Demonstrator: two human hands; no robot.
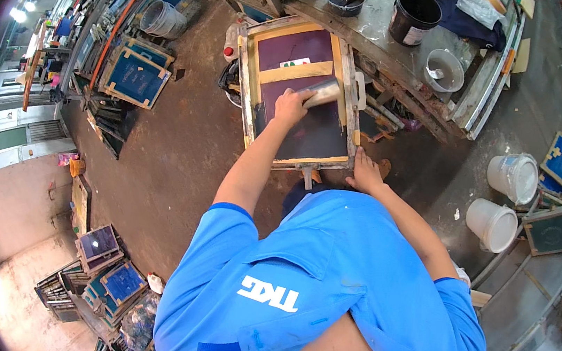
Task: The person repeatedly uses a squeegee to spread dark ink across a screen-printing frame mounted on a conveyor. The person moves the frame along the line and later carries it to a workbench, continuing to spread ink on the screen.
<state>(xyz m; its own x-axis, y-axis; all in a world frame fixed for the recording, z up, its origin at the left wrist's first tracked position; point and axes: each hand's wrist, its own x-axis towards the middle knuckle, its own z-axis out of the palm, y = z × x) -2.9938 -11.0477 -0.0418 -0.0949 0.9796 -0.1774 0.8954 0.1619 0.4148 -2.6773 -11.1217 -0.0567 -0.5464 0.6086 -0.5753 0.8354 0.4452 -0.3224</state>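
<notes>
A wooden-framed printing screen (352, 107) with dark purple mesh leans tilted in front of me, a tan strip crossing its upper half. My left hand (290, 106) grips a shiny metal trough-shaped tool (321, 92) and presses it against the mesh near the middle. My right hand (365, 172) rests on the frame's lower right corner, fingers on the wood. The mesh below the tool looks darker and wet. My blue shirt fills the lower part of the view.
A metal worktable (381, 44) behind the screen carries black buckets (413, 15) and a clear tub (444, 70). Two white buckets (502, 203) stand on the floor at the right. Blue framed screens (134, 76) lean in stacks at the left and lower left.
</notes>
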